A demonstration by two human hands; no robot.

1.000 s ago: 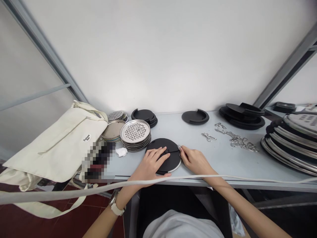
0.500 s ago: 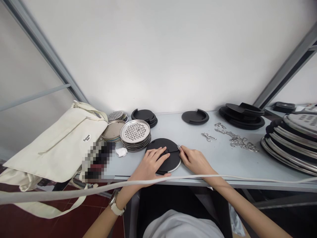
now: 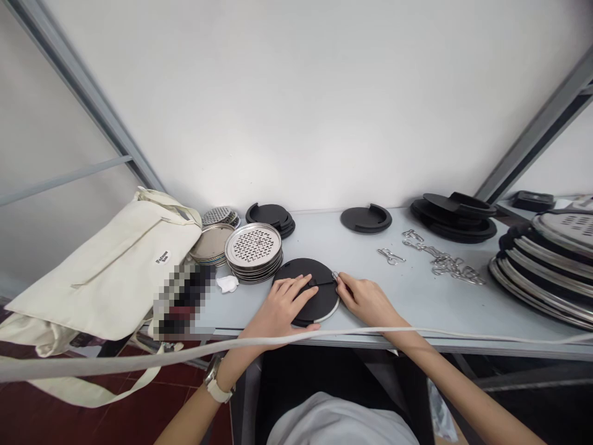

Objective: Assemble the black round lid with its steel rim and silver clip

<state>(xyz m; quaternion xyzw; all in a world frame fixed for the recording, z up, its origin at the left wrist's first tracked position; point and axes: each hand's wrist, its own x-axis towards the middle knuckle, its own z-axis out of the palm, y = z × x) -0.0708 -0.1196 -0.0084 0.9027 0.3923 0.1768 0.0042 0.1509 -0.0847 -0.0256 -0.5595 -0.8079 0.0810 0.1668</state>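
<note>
A black round disc (image 3: 303, 272) with a pale rim along its near right edge lies at the front of the table. My left hand (image 3: 285, 303) rests flat on top of it, fingers stretched out and thumb at the near edge. At the disc's right edge my right hand (image 3: 365, 298) is closed in a pinch on a small metal wire clip (image 3: 334, 276), partly hidden by the fingertips. Just behind my left hand stands a stack of round metal grater plates (image 3: 254, 247). More wire clips (image 3: 454, 267) lie in a loose pile to the right, with a few apart (image 3: 390, 256).
Black round holders (image 3: 365, 219) stand along the wall, some stacked (image 3: 456, 216). A tall stack of metal and black discs (image 3: 546, 272) is at far right. To the left are a cream bag (image 3: 115, 266) and crumpled white paper (image 3: 227, 284). A white cable (image 3: 278, 339) crosses in front.
Both hands stay at the disc in nearly the same place. The wire clip at the disc's edge has turned slightly in my right fingertips.
</note>
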